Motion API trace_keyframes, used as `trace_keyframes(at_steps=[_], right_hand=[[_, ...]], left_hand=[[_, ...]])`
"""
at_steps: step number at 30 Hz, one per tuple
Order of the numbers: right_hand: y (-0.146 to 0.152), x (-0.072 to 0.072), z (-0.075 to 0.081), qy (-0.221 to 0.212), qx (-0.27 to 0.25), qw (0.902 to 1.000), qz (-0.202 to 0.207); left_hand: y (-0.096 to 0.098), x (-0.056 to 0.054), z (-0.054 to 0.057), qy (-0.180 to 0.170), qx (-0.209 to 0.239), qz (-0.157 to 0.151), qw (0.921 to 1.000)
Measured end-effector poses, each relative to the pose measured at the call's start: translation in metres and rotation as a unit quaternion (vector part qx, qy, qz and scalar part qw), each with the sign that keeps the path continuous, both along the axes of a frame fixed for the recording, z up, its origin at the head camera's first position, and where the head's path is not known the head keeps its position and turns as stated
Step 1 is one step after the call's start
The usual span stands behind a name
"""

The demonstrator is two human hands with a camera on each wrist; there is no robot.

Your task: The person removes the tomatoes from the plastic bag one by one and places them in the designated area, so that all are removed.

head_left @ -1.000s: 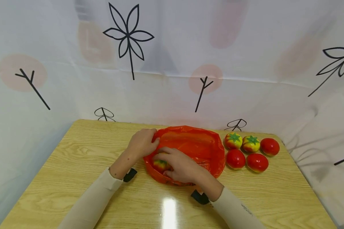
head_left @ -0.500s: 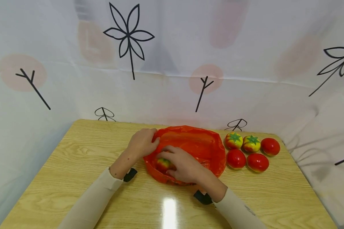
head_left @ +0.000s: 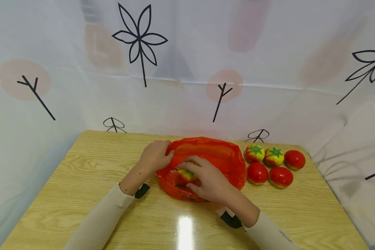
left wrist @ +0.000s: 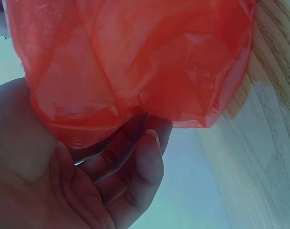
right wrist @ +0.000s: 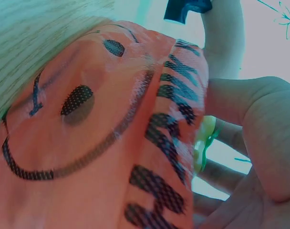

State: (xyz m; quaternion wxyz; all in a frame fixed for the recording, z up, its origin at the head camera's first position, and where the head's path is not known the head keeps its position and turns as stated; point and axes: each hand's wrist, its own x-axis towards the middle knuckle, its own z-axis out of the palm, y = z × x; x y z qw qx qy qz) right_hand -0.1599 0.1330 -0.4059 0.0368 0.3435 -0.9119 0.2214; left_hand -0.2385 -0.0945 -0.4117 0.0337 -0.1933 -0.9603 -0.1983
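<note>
An open red plastic bag (head_left: 218, 152) lies on the table. My left hand (head_left: 154, 156) grips its left rim; the left wrist view shows curled fingers (left wrist: 135, 176) at the bag's edge. Over the bag's inside, my right hand (head_left: 207, 177) holds a toy tomato (head_left: 185, 176), yellow and red with a green leaf top, between thumb and fingers. In the right wrist view the bag's printed side (right wrist: 102, 133) hides most of that toy tomato (right wrist: 204, 143); only a yellow-green part shows.
To the bag's right, several toy tomatoes sit in two rows: some with the green top (head_left: 255, 153) up, others with the red bottom (head_left: 280, 177) up. The wooden table (head_left: 65, 194) meets a patterned white cloth (head_left: 181, 52) at the back.
My right hand has moved right and slightly up with the toy tomato, away from the bag's left side. More of the printing inside the bag shows. The left hand has stayed put.
</note>
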Motion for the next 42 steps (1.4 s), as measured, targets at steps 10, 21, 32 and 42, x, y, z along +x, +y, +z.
trace_keyframes(at_steps=[10,21,32,42], right_hand=[[0.012,0.013,0.008,0.042,-0.018,0.9984,-0.032],[0.023,0.030,0.014,0.052,-0.052,0.9954,-0.061],[0.035,0.046,0.020,0.045,-0.072,0.9921,-0.093],[0.051,0.055,0.021,0.042,-0.087,0.9868,-0.130]], left_hand=[[0.001,0.001,0.001,-0.004,-0.002,0.006,1.0000],[0.001,0.000,0.000,-0.009,-0.001,0.009,0.9999],[0.000,0.001,0.000,-0.011,0.003,0.007,0.9999],[0.000,0.000,-0.001,-0.010,0.005,0.010,0.9999]])
